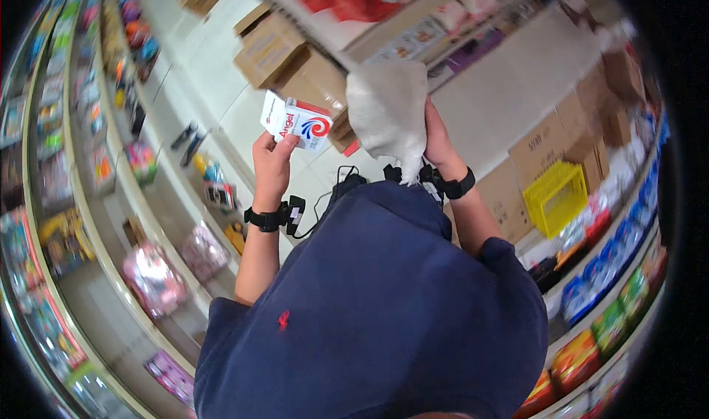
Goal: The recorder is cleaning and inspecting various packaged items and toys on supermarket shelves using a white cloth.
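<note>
My left hand (pixel 272 161) pinches a small white packet (pixel 313 126) between thumb and fingers. The packet bears the maker's name Angel, a red-and-blue swirl and a red edge. A white card or flap (pixel 272 111) sticks out beside it; whether it belongs to the packet I cannot tell. In my right hand (pixel 439 136) is a greyish-white cloth (pixel 386 109), gripped at its right edge. It spreads upright in front of me, with a twisted lower end hanging by my shirt. Some of the right-hand fingers are hidden behind the cloth.
Curved store shelves (pixel 91 189) with packaged goods run along the left. Opened cardboard boxes (pixel 271 48) stand on the tiled floor (pixel 205 59) ahead. At right are a yellow plastic basket (pixel 555 198), flattened cardboard (pixel 540 147) and shelves with blue packs (pixel 601 269).
</note>
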Available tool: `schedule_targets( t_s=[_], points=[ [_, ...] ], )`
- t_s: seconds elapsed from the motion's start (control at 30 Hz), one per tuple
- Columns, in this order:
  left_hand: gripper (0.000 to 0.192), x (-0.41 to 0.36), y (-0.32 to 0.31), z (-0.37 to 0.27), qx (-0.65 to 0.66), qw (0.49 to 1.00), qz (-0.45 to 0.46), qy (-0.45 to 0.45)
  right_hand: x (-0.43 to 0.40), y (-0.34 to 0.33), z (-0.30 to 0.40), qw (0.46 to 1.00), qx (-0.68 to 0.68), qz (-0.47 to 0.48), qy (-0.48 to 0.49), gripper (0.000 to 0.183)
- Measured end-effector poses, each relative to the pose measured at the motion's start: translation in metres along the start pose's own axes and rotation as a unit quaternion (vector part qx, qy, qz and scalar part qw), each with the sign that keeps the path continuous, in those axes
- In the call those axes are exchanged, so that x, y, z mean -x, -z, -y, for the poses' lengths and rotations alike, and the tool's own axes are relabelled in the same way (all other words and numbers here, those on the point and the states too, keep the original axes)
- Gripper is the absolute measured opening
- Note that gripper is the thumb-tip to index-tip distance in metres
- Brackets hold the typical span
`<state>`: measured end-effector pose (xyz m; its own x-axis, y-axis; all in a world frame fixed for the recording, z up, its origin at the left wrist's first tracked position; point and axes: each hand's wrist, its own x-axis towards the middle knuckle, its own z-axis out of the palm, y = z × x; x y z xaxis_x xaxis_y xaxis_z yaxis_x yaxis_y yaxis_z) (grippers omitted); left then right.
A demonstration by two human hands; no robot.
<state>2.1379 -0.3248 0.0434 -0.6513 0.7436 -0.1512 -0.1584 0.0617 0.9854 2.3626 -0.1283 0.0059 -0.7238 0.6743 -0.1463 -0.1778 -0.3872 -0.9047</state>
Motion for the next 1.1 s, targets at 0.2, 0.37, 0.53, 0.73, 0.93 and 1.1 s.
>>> schedule_targets(
  t_s=[0.2, 0.37, 0.53, 0.73, 0.93, 1.1],
  points=[
    [0.038, 0.053, -0.010, -0.051, 0.022, 0.998, -0.045, -0.047, -0.030, -0.083, 0.026, 0.974, -0.016, 0.224, 0.026, 0.059],
    [0.037, 0.064, -0.005, -0.052, -0.001, 0.992, -0.090, -0.086, -0.022, -0.123, 0.051, 0.949, 0.029, 0.309, 0.058, 0.061],
    [0.060, 0.057, 0.012, -0.063, 0.242, 0.964, 0.037, -0.100, -0.028, -0.107, 0.036, 0.970, -0.038, 0.233, -0.056, 0.059],
    [0.070, 0.002, 0.017, -0.049, 0.523, 0.831, 0.180, 0.052, -0.023, -0.101, 0.032, 0.984, -0.073, 0.136, -0.094, 0.058],
    [0.074, -0.004, 0.024, -0.057, 0.430, 0.886, 0.176, 0.000, -0.012, -0.092, 0.027, 0.989, -0.097, 0.015, -0.109, 0.055],
    [0.065, 0.008, 0.017, -0.060, 0.275, 0.947, 0.164, 0.008, -0.008, -0.094, 0.013, 0.994, -0.085, -0.005, -0.067, 0.055]
  ],
)
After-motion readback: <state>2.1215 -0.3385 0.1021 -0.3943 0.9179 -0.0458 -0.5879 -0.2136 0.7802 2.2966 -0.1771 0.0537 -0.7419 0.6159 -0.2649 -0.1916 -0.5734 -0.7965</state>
